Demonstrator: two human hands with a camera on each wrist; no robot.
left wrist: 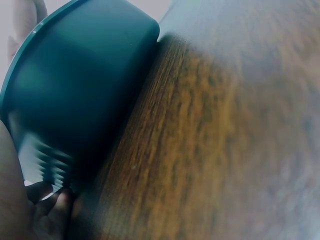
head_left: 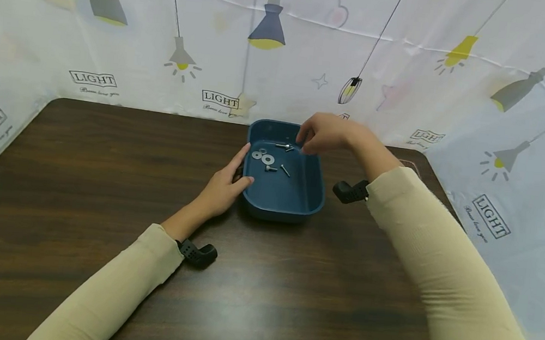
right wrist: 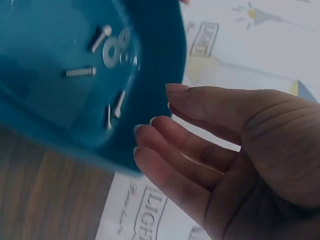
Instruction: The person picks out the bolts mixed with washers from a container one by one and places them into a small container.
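Observation:
A blue plastic bin (head_left: pixel 281 197) with rounded corners stands on the table, and several small metal bolts (head_left: pixel 285 170) and flat washers (head_left: pixel 267 159) lie on its floor. My left hand (head_left: pixel 221 187) holds the bin's left side, with the thumb at the rim and the index finger along the outer wall. In the left wrist view, other fingers (left wrist: pixel 57 207) curl low beside the wall, near a pale ridged piece (left wrist: pixel 52 162). Over the bin's far right corner is my right hand (head_left: pixel 327 133). Its fingers (right wrist: pixel 180 175) are loosely bent, with nothing between them and the thumb.
The dark wood-grain table (head_left: pixel 119 177) meets a white lamp-printed sheet (head_left: pixel 309 42) behind and at both sides. A reddish-edged item (head_left: pixel 411 166) sits at the far right, partly behind the right forearm. Both wrists wear black camera mounts (head_left: pixel 199 254).

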